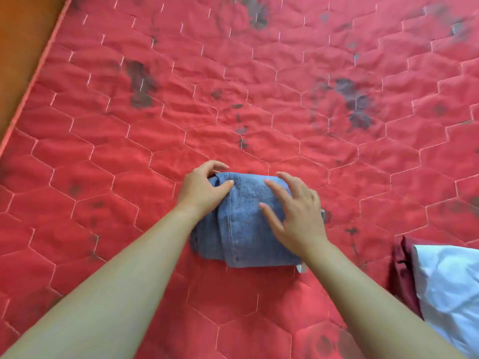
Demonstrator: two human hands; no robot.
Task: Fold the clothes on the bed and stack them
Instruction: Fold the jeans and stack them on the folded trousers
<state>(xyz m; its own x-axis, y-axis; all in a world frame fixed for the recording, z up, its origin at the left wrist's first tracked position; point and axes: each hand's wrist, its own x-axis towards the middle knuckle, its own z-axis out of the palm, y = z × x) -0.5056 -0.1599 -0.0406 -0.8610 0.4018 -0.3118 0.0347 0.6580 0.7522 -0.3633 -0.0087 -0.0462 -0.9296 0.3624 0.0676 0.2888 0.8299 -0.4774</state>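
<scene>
Folded jeans point(246, 237) lie on the bed point(129, 151), seam running near to far. The left hand point(202, 189) grips their far-left corner; the right hand point(295, 218) rests flat on top

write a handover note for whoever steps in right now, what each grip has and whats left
Left grip: fingers curled round the far left corner of the denim garment.
Right grip: fingers straight, resting on top of the denim.
Denim lies folded small, mid red mattress.
White garment, crumpled, lies partly over a maroon garment at the near right.
Done: denim looks folded.
Left: probably fold those two, then stack all three.
</scene>
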